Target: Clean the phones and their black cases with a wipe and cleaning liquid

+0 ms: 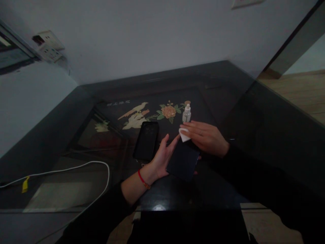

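My left hand [162,157] cradles a dark phone [183,162] from beneath, its fingers along the phone's left edge and its fingertips showing past the right edge. My right hand [207,137] pinches a small white wipe [183,134] against the phone's top end. A red string bracelet [143,179] circles my left wrist. A black phone case [146,140] lies flat on the table just left of my left hand. A small clear dropper bottle [187,113] stands upright behind my right hand.
The dark glass-topped table [228,101] has an inlaid bird and flower picture [142,115]. A white cable [76,167] with a yellow tag loops at the left. Wall sockets [49,45] sit on the left wall. Wooden floor [299,91] shows at right.
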`<state>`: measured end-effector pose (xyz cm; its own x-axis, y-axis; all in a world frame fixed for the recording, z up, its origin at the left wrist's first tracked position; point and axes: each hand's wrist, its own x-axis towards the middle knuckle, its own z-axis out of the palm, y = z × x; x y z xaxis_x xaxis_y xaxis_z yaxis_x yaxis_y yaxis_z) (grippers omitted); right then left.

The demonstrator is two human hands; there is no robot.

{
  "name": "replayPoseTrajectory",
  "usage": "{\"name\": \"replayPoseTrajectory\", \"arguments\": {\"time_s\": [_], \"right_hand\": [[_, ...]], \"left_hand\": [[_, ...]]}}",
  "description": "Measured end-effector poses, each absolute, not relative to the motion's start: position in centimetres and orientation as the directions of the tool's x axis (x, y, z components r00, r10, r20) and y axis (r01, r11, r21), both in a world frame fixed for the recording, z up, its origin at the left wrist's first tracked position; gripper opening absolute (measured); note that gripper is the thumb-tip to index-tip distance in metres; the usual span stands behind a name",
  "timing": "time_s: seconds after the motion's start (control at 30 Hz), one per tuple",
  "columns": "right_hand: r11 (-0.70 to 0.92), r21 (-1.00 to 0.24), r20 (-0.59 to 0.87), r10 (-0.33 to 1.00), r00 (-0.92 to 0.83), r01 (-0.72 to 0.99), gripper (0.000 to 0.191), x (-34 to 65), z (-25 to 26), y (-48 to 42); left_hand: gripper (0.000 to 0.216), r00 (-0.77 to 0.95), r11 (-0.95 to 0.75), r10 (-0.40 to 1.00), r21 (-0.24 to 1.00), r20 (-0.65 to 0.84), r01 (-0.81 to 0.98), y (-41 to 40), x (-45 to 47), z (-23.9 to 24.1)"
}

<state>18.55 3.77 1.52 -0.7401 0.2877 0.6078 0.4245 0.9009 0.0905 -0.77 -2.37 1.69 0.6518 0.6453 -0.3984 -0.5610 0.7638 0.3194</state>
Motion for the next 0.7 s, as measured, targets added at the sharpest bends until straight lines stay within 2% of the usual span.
{"name": "replayPoseTrajectory", "arguments": {"time_s": [0.03, 0.1, 0.17, 0.23, 0.33, 0.37, 0.43, 0.57, 0.63, 0.7], "right_hand": [[0.867, 0.068, 0.619, 0.351, -0.703, 0.493, 0.033, 19.0, 1.5, 4.3], [0.862, 0.057, 0.618, 0.366, -0.696, 0.503, 0.033, 19.0, 1.5, 4.4], [0.925, 0.080, 0.578, 0.261, -0.774, 0.372, 0.030, 17.9, 1.5, 2.9], [0.979, 0.108, 0.516, 0.094, -0.851, 0.173, 0.029, 16.3, 1.7, 0.6], [0.987, 0.158, 0.551, -0.120, -0.826, -0.038, 0.026, 14.8, 2.0, -2.0], [0.985, 0.162, 0.569, -0.143, -0.809, -0.060, 0.026, 14.8, 2.1, -2.1], [0.991, 0.135, 0.604, -0.068, -0.794, 0.017, 0.028, 15.6, 2.3, -1.1], [0.859, 0.014, 0.638, 0.387, -0.666, 0.512, 0.032, 18.5, 2.0, 3.2], [0.824, -0.005, 0.632, 0.441, -0.637, 0.567, 0.031, 19.1, 1.7, 4.2], [0.876, 0.024, 0.605, 0.371, -0.705, 0.481, 0.030, 18.6, 1.5, 3.6]], "left_hand": [[0.060, 0.662, 0.765, 0.644, 0.324, -0.383, -0.556, -2.4, -0.7, 1.7], [0.060, 0.655, 0.762, 0.648, 0.338, -0.389, -0.553, -2.4, -0.8, 1.7], [0.063, 0.611, 0.749, 0.663, 0.357, -0.433, -0.559, -2.3, -0.8, 1.4], [0.063, 0.549, 0.706, 0.707, 0.392, -0.446, -0.591, -2.0, -0.8, 1.0], [0.060, 0.486, 0.617, 0.786, 0.423, -0.383, -0.664, -1.8, -0.7, 0.6], [0.059, 0.479, 0.606, 0.794, 0.420, -0.374, -0.676, -1.8, -0.7, 0.6], [0.058, 0.491, 0.622, 0.781, 0.401, -0.387, -0.673, -1.8, -0.7, 0.8], [0.056, 0.598, 0.686, 0.727, 0.384, -0.338, -0.618, -2.2, -1.0, 1.2], [0.056, 0.616, 0.688, 0.724, 0.393, -0.310, -0.610, -2.3, -1.1, 1.3], [0.056, 0.575, 0.667, 0.745, 0.394, -0.338, -0.633, -2.2, -1.1, 1.2]]}}
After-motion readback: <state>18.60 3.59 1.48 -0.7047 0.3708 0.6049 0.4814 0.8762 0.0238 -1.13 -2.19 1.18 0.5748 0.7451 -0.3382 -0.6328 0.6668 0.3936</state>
